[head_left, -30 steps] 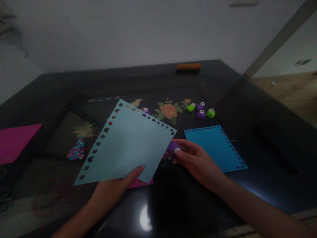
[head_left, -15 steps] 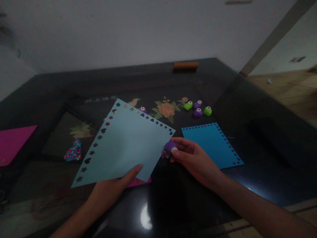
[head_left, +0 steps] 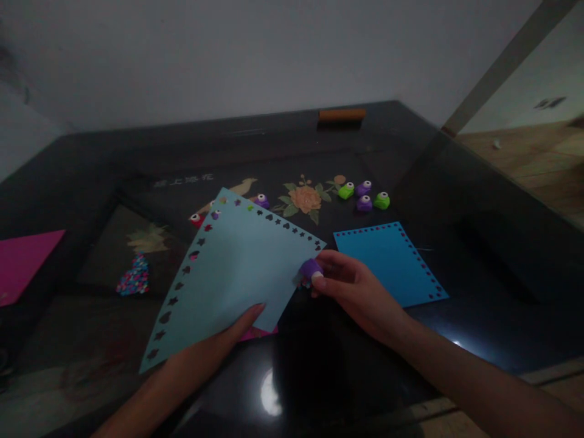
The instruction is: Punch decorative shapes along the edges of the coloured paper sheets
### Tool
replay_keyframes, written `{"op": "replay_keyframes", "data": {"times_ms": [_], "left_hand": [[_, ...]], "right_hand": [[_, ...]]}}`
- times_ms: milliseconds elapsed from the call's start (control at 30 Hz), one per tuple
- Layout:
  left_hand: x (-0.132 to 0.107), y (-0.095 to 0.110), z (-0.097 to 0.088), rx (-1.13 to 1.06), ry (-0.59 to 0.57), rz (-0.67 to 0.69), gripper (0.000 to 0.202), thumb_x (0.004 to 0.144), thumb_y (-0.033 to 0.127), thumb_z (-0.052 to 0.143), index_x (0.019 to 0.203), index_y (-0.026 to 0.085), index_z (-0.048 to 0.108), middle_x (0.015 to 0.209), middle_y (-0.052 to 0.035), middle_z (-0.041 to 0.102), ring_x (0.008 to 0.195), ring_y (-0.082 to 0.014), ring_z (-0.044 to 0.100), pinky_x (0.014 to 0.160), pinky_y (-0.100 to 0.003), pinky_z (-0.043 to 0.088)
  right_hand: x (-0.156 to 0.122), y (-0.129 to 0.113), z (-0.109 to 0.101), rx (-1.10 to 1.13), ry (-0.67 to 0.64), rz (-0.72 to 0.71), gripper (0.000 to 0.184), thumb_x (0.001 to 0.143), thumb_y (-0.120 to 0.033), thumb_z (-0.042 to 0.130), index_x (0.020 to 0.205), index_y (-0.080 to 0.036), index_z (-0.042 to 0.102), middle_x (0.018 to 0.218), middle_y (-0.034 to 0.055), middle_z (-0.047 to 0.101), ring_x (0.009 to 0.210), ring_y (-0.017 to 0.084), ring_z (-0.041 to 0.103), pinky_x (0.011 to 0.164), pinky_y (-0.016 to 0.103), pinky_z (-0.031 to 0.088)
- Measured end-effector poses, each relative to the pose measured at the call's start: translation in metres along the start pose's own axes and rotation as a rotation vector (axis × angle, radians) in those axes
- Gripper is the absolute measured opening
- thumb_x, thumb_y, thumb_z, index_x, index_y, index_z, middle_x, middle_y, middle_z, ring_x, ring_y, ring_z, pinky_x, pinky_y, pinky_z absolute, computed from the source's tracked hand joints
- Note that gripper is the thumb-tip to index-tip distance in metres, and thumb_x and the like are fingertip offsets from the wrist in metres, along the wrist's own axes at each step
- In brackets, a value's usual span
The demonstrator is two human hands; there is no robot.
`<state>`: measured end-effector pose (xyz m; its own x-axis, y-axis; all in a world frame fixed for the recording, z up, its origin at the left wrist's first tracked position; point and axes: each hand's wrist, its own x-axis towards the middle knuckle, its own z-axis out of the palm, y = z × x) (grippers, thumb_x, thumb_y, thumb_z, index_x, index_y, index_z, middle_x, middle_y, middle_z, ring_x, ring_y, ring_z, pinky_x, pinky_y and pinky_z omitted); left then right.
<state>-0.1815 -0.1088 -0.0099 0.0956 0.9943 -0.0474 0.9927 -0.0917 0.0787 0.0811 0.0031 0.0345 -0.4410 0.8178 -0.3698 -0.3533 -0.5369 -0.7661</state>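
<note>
A pale blue sheet of paper [head_left: 237, 261] is tilted above the dark table, with star, heart and flower holes along two edges. My left hand [head_left: 232, 331] grips its lower edge, thumb on top and fingers hidden beneath. In my right hand [head_left: 349, 283] is a purple craft punch [head_left: 311, 269], pinched between thumb and fingers at the sheet's right edge. Whether paper sits in the punch's slot I cannot tell. Small coloured cutouts show just under the punch. Part of a pink sheet [head_left: 258, 333] peeks out below the pale blue one.
A blue sheet [head_left: 387, 261] with punched edges lies right of my hand. Behind it stand several green and purple punches [head_left: 364, 202]. Leftward are a pile of paper cutouts [head_left: 134, 277] and a pink sheet [head_left: 31, 261]. A red punch [head_left: 196, 220] and a brown roll [head_left: 342, 115] sit farther back.
The pale blue sheet has turned slightly, its lower left corner dropping and its top corner shifting right. The red punch has come into view behind it. My right hand still holds the purple punch.
</note>
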Motion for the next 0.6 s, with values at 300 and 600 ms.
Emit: {"op": "replay_keyframes", "data": {"times_ms": [300, 600], "left_hand": [[0.004, -0.003, 0.003, -0.067, -0.07, -0.011, 0.04, 0.085, 0.048, 0.037, 0.1, 0.04, 0.074, 0.107, 0.0012, 0.073, 0.114, -0.0307, 0.06, 0.102, -0.051, 0.043], [0.008, 0.005, -0.017, -0.267, -0.094, -0.073, 0.043, 0.083, 0.049, 0.037, 0.102, 0.031, 0.071, 0.093, -0.006, 0.074, 0.101, -0.0302, 0.066, 0.097, -0.047, 0.046]], "right_hand": [[0.002, 0.003, -0.003, -0.15, -0.071, -0.06, 0.025, 0.064, -0.025, 0.082, 0.084, -0.02, 0.068, 0.085, -0.0003, 0.067, 0.077, 0.012, 0.059, 0.065, 0.023, 0.048], [0.005, 0.001, -0.004, -0.184, -0.036, -0.051, 0.029, 0.062, -0.028, 0.082, 0.086, -0.019, 0.069, 0.086, 0.0018, 0.068, 0.075, 0.012, 0.059, 0.061, 0.023, 0.046]]}}
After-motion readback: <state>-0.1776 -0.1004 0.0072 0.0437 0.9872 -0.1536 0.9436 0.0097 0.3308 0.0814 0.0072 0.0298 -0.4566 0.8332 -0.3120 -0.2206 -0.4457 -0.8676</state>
